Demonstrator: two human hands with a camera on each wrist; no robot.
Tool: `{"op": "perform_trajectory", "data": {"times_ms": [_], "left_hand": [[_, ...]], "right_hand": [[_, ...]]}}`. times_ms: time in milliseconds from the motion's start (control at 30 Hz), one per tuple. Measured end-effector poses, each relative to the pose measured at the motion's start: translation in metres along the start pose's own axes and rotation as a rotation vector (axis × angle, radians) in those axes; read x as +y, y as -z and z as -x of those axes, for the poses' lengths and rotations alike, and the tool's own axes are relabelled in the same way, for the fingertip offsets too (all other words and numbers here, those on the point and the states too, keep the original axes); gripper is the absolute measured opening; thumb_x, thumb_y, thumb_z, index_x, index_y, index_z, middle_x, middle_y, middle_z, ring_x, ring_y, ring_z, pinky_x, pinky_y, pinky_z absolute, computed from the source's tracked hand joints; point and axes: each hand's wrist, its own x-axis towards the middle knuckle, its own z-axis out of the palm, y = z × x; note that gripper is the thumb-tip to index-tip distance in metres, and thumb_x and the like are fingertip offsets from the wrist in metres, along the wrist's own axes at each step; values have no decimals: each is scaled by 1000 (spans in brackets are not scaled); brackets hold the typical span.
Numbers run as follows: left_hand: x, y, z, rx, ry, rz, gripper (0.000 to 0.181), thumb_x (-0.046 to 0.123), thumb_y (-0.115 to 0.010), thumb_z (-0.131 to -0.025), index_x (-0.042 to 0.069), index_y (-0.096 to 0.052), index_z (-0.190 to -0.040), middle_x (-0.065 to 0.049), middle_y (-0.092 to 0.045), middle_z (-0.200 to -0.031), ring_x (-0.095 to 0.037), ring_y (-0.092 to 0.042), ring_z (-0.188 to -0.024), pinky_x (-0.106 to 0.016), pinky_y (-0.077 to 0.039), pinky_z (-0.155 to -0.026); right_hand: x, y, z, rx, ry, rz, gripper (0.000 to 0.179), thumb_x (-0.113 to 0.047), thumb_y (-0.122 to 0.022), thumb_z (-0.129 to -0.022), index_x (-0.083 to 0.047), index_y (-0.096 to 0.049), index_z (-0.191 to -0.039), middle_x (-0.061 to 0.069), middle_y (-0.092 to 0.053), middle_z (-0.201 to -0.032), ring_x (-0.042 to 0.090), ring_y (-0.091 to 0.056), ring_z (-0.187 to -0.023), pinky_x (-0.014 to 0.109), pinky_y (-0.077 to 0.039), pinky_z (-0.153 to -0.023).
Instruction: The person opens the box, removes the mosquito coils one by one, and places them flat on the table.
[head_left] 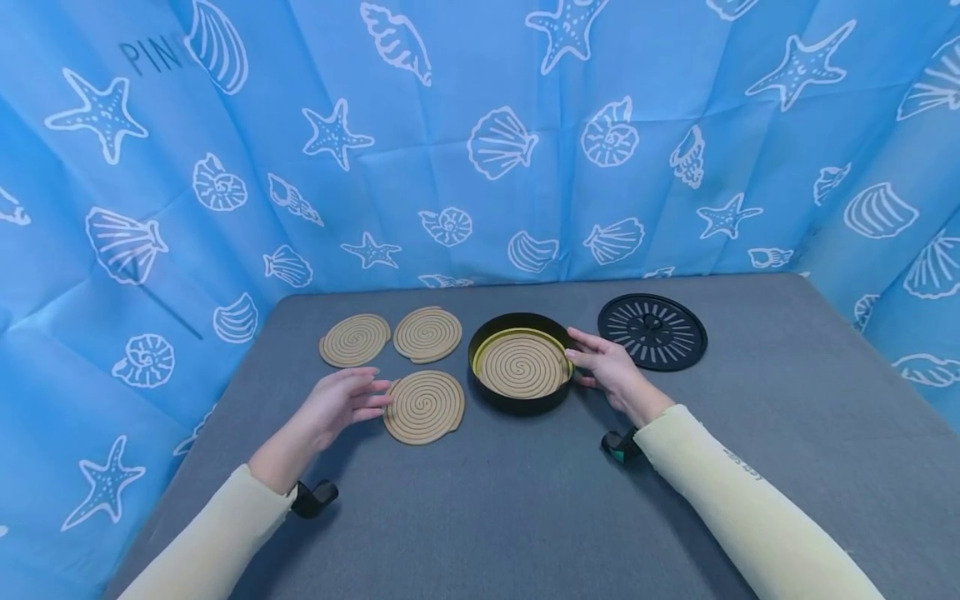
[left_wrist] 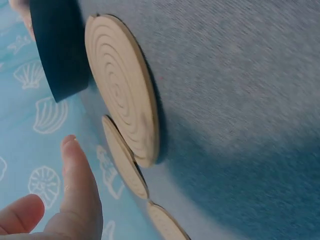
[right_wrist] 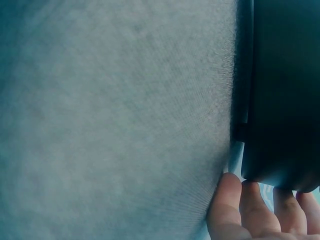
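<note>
A round black tin point(head_left: 522, 407) with a yellow inner ring holds a tan mosquito coil point(head_left: 521, 367) lying flat inside it. My right hand point(head_left: 618, 371) is at the tin's right side, its fingertips point(right_wrist: 252, 192) against the dark outer wall. To the left, my left hand point(head_left: 345, 404) hovers with fingers extended and nothing in them, close to the left edge of the front mosquito coil point(head_left: 425, 407). Behind that one lie two more mosquito coils, one at the back left point(head_left: 355, 340) and one beside it point(head_left: 427, 334).
A black slotted lid point(head_left: 652, 332) with a small central knob lies on the grey tabletop point(head_left: 495, 517), right of the tin. Behind the table hangs a blue curtain point(head_left: 450, 167) with white shells and starfish.
</note>
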Motion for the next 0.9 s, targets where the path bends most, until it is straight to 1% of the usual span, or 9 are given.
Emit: {"op": "perform_trajectory", "data": {"times_ms": [100,333,433,700,900], "left_hand": [[2,-5,-1,-6,-17,6,52,17,-35,-107,-10,-19,-149,-34,-37,-144,-26,-60,-115,-36,-50,-96],[6,-18,-7,-12,-31,32,51,17,-37,-107,-8,-23,-149,-32,-41,-142,-19,-65,-106,-33,-52,-91],[7,-24,-9,-19,-44,47,51,16,-37,-107,-9,-22,-149,-33,-41,-142,-20,-65,-105,-35,-52,-92],[12,-41,-15,-1,-46,76,47,15,-36,-107,-5,-28,-148,-29,-47,-139,-21,-65,-106,-36,-51,-92],[14,-52,-20,19,-46,110,45,15,-37,-106,-4,-31,-147,-26,-52,-135,-22,-65,-106,-41,-49,-96]], "right_hand": [[0,-1,0,6,0,4,55,-14,-51,-102,-13,-30,-153,12,-25,-158,28,-29,-141,50,-35,-108],[0,0,-1,11,-11,8,55,-16,-51,-102,-15,-31,-153,11,-25,-158,28,-29,-141,50,-34,-108],[0,0,0,15,-8,8,55,-15,-52,-102,-15,-31,-153,11,-26,-158,27,-30,-141,50,-35,-108],[0,0,0,16,-10,7,55,-16,-52,-102,-15,-31,-153,11,-25,-158,28,-29,-142,51,-34,-108],[0,-1,0,17,-8,4,55,-16,-52,-102,-15,-31,-153,11,-25,-158,28,-29,-142,51,-34,-108]]}}
